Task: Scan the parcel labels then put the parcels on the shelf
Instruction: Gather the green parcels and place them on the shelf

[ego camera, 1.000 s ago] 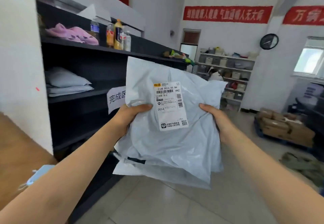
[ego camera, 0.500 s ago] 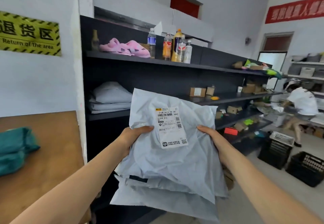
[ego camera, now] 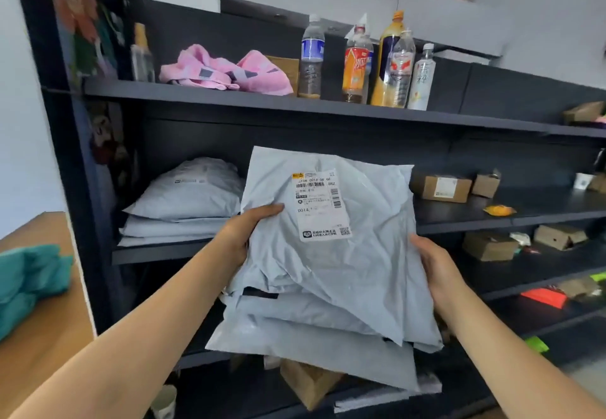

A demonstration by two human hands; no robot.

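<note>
I hold a stack of pale grey plastic mailer parcels [ego camera: 344, 274] in front of a dark shelf unit [ego camera: 328, 105]. The top parcel faces me with a white shipping label [ego camera: 319, 203] near its upper middle. My left hand [ego camera: 246, 231] grips the stack's left edge, thumb on top beside the label. My right hand [ego camera: 433, 267] grips the right edge, fingers hidden behind the parcels. Up to three more grey mailers [ego camera: 187, 202] lie stacked on the middle shelf, just left of and behind the stack I hold.
Bottles [ego camera: 360, 64] and pink slippers [ego camera: 226, 71] stand on the top shelf. Small cardboard boxes [ego camera: 441, 187] sit on the middle and lower shelves at right, another box [ego camera: 308, 382] below the stack. A wooden table [ego camera: 36, 336] with a teal bag [ego camera: 29, 284] is at left.
The view has turned left and come closer to the shelf unit. The held stack now hangs right in front of the middle shelf beside the stacked mailers. Both hands keep their grip.
</note>
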